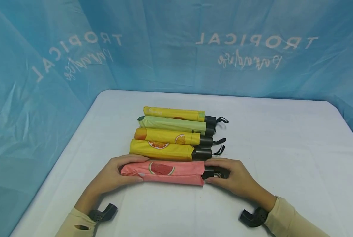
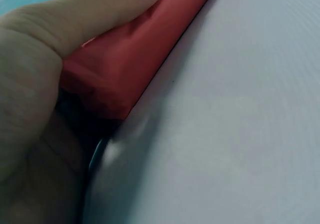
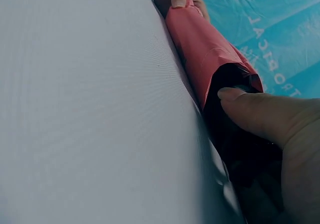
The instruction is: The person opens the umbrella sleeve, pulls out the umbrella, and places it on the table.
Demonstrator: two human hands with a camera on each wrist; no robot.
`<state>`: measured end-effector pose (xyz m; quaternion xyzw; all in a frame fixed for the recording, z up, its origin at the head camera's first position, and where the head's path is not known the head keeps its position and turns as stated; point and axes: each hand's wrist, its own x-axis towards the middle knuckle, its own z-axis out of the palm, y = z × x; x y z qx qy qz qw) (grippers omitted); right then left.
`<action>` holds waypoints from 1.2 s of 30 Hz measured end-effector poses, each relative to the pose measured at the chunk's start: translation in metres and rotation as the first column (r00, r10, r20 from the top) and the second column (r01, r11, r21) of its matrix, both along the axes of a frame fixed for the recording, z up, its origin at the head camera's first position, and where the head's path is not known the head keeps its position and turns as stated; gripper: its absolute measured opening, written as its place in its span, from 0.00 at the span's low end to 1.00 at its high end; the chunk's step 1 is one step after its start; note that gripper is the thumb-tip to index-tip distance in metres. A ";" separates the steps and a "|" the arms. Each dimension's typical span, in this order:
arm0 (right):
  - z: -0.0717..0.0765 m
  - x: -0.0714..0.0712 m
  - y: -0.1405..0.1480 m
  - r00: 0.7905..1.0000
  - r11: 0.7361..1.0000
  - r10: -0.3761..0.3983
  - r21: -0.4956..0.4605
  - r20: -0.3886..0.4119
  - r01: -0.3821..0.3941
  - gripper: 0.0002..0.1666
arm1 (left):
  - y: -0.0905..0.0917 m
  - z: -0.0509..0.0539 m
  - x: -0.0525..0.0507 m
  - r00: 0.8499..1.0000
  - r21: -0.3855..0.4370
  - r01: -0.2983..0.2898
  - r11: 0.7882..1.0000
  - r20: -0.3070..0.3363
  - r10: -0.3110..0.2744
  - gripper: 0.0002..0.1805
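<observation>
Clock faces centre on the pink umbrella in the head view, 12 being the far side.

- Thin blue sheet (image 1: 176,69) with mirror-reversed white lettering: 9 through 12 to 3 o'clock.
- White-covered table (image 1: 283,141): beneath all umbrellas.
- Left hand (image 1: 115,174), beige-cuffed: 9 o'clock. Thumb on the near side, fingers on the far side, spread about the umbrella's width, pinching the pink cover's end.
- Right hand (image 1: 231,174), beige-cuffed: 3 o'clock. Thumb and fingers pinching around the black handle, beside the cover's mouth.
- Pink folded umbrella (image 1: 176,178), long fabric cover with watermelon-slice print: lying on the table between the hands, black handle protruding at 3 o'clock.
- Folded umbrellas, 4, in parallel at 12 o'clock, handles toward 3. Near to far: yellow with orange-slice print (image 1: 173,152); yellow with orange end (image 1: 164,135); pale green (image 1: 173,124); yellow with green edge (image 1: 173,112).
- Black curved wrist devices, 2: at 8 o'clock (image 1: 103,214) and 4 o'clock (image 1: 254,218).

View differences: the right wrist view alone shows the cover's mouth gaping around a dark interior, with the thumbtip on black. The left wrist view shows the thumb flat along the cover; the other fingertips cannot be told there. The watermelon print appears only in the head view.
</observation>
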<state>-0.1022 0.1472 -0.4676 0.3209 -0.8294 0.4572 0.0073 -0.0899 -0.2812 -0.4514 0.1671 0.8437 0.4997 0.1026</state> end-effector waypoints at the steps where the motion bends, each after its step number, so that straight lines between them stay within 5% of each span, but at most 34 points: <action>1: 0.000 0.000 0.000 1.000 1.000 -0.003 -0.001 0.001 0.003 0.29 | 0.000 0.000 0.000 1.000 0.003 0.001 1.000 0.002 -0.001 0.31; 36: 0.003 0.003 0.001 0.998 0.998 -0.056 0.015 0.036 0.056 0.25 | -0.001 -0.001 -0.002 1.000 0.009 -0.006 1.000 -0.005 0.006 0.29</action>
